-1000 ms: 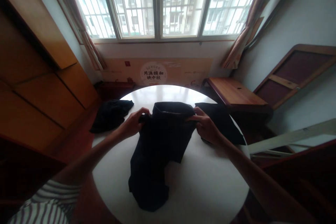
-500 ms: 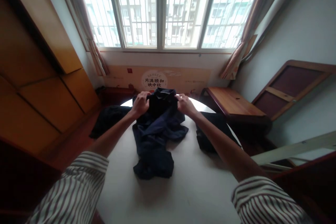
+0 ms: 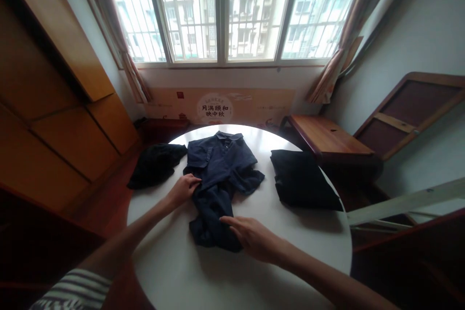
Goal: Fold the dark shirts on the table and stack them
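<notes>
A dark blue collared shirt (image 3: 218,169) lies crumpled on the round white table (image 3: 290,247), collar toward the window. My left hand (image 3: 184,189) is closed on the shirt's left side, near a sleeve. My right hand (image 3: 250,236) lies flat with fingers stretched out, resting at the bunched lower hem of the shirt. It holds nothing.
A folded black garment (image 3: 303,181) lies at the table's right edge. Another black garment (image 3: 154,164) hangs over the left edge. A wooden stool (image 3: 327,135) stands to the right, wooden cabinets (image 3: 61,121) to the left, a printed cardboard panel (image 3: 218,105) under the window.
The shirt was held up by its collar in both hands; it now lies on the table. Both hands have let go of the collar and moved down to its side and hem.
</notes>
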The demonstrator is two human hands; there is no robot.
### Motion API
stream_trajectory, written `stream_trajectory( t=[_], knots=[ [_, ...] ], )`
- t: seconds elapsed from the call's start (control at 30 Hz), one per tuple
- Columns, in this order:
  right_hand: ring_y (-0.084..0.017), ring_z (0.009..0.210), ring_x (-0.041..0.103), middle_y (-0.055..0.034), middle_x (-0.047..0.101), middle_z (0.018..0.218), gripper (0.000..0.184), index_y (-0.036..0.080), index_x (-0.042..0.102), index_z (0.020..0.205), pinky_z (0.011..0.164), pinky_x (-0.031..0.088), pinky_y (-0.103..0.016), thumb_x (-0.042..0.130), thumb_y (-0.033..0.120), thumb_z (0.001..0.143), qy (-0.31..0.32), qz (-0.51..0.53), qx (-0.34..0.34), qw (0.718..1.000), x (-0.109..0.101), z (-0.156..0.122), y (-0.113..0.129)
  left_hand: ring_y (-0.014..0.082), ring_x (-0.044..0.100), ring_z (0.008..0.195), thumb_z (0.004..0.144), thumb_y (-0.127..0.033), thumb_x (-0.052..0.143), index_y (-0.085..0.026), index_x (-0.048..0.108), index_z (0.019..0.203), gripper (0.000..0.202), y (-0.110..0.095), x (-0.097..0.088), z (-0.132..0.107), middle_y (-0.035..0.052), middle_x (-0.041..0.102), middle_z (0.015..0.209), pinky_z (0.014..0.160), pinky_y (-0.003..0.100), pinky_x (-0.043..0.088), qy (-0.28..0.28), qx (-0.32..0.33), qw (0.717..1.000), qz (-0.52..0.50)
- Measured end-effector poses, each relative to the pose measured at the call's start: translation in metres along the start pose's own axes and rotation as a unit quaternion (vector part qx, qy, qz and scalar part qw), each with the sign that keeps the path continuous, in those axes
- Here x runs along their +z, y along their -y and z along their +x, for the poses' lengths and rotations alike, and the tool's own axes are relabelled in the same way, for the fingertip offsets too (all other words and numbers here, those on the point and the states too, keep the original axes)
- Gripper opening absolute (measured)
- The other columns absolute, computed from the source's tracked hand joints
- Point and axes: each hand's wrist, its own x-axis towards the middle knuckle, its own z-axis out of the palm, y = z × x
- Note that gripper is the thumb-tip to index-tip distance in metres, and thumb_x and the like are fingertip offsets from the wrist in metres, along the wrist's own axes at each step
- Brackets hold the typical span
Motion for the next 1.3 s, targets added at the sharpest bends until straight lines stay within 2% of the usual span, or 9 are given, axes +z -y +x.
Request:
stream_trajectory(
  t=[0.27, 0.37, 0.53, 0.7, 0.87, 0.97, 1.07, 1.2, 1.3],
  knots=[
    [-0.013, 0.053, 0.058, 0.0035, 0.059, 0.060, 0.035, 0.022, 0.056, 0.127, 0.059, 0.048, -0.024, 0.043, 0.042, 0.101, 0.032, 0.166, 0.035, 0.985, -0.038, -0.050, 0.030, 0.0211, 0.067, 0.083, 0.090, -0.043, 0.058, -0.021, 0.076, 0.093, 0.029, -0.015, -0.047, -0.027, 0.0068, 0.072, 0.092, 0.077, 0.031, 0.054, -0.123, -0.014, 0.991, -0.042],
    [-0.015, 0.059, 0.060, -0.0016, 0.064, 0.069, 0.038, 0.018, 0.062, 0.122, 0.063, 0.050, -0.027, 0.048, 0.045, 0.099, -0.062, 0.048, 0.047, 0.996, -0.052, -0.041, 0.009, 0.0236, 0.066, 0.095, 0.091, -0.047, 0.058, -0.022, 0.075, 0.099, 0.031, -0.020, -0.055, -0.038, 0.0078, 0.070, 0.103, 0.089, 0.035, 0.053, -0.133, 0.007, 0.991, 0.016],
    [-0.034, 0.113, 0.059, -0.0208, 0.056, 0.133, 0.080, 0.012, 0.041, 0.146, 0.091, 0.052, -0.046, 0.076, 0.039, 0.080, -0.104, -0.199, 0.063, 0.972, -0.052, 0.006, -0.037, 0.0297, 0.056, 0.124, 0.090, -0.052, 0.059, -0.021, 0.063, 0.131, 0.051, -0.019, -0.027, -0.051, 0.0130, 0.059, 0.134, 0.109, 0.044, 0.044, -0.015, 0.037, 0.996, 0.076],
    [-0.025, 0.101, 0.065, -0.0130, 0.065, 0.114, 0.039, 0.014, 0.061, 0.125, 0.078, 0.053, -0.031, 0.050, 0.007, 0.088, -0.023, -0.260, 0.109, 0.959, -0.053, 0.040, -0.054, 0.0315, 0.034, 0.144, 0.099, -0.037, 0.047, -0.020, 0.050, 0.145, 0.049, -0.001, 0.008, -0.060, 0.0129, 0.039, 0.155, 0.118, 0.051, 0.030, 0.047, 0.026, 0.992, 0.114],
    [-0.022, 0.100, 0.062, -0.0088, 0.064, 0.114, 0.037, 0.020, 0.070, 0.103, 0.062, 0.048, -0.024, 0.044, 0.001, 0.085, -0.145, -0.312, 0.101, 0.933, -0.115, 0.028, -0.056, 0.0275, 0.034, 0.145, 0.098, -0.016, 0.040, -0.021, 0.049, 0.146, 0.049, 0.009, 0.014, -0.073, 0.0099, 0.035, 0.158, 0.118, 0.047, 0.032, 0.054, 0.033, 0.993, 0.103],
    [-0.027, 0.105, 0.057, -0.0109, 0.064, 0.115, 0.038, 0.018, 0.072, 0.103, 0.071, 0.052, -0.032, 0.044, 0.002, 0.082, -0.298, -0.357, 0.108, 0.879, -0.170, 0.001, -0.075, 0.0253, 0.037, 0.143, 0.088, -0.004, 0.046, -0.025, 0.050, 0.145, 0.061, 0.012, 0.005, -0.080, 0.0066, 0.038, 0.157, 0.118, 0.045, 0.034, 0.060, 0.050, 0.993, 0.088],
    [-0.030, 0.103, 0.056, -0.0142, 0.066, 0.110, 0.033, 0.015, 0.075, 0.089, 0.083, 0.052, -0.043, 0.047, 0.002, 0.076, -0.337, -0.374, 0.141, 0.853, -0.204, -0.028, -0.108, 0.0243, 0.045, 0.138, 0.082, 0.002, 0.047, -0.026, 0.055, 0.141, 0.066, 0.011, -0.013, -0.082, 0.0071, 0.044, 0.152, 0.116, 0.044, 0.037, 0.084, 0.054, 0.992, 0.080],
    [-0.033, 0.112, 0.056, -0.0181, 0.063, 0.123, 0.038, 0.013, 0.076, 0.088, 0.096, 0.047, -0.053, 0.046, -0.001, 0.068, -0.275, -0.388, 0.173, 0.862, -0.188, -0.050, -0.123, 0.0228, 0.056, 0.126, 0.089, -0.005, 0.046, -0.024, 0.064, 0.129, 0.048, -0.009, -0.041, -0.083, 0.0092, 0.056, 0.140, 0.111, 0.041, 0.043, 0.088, 0.061, 0.993, 0.047],
    [-0.028, 0.113, 0.058, -0.0164, 0.063, 0.123, 0.039, 0.014, 0.072, 0.104, 0.098, 0.049, -0.045, 0.045, 0.001, 0.079, -0.240, -0.300, 0.073, 0.920, -0.140, -0.052, -0.091, 0.0245, 0.055, 0.126, 0.095, -0.025, 0.053, -0.024, 0.056, 0.138, 0.043, -0.038, -0.047, -0.089, 0.0106, 0.056, 0.139, 0.110, 0.042, 0.043, 0.089, 0.089, 0.992, 0.012]
  ],
)
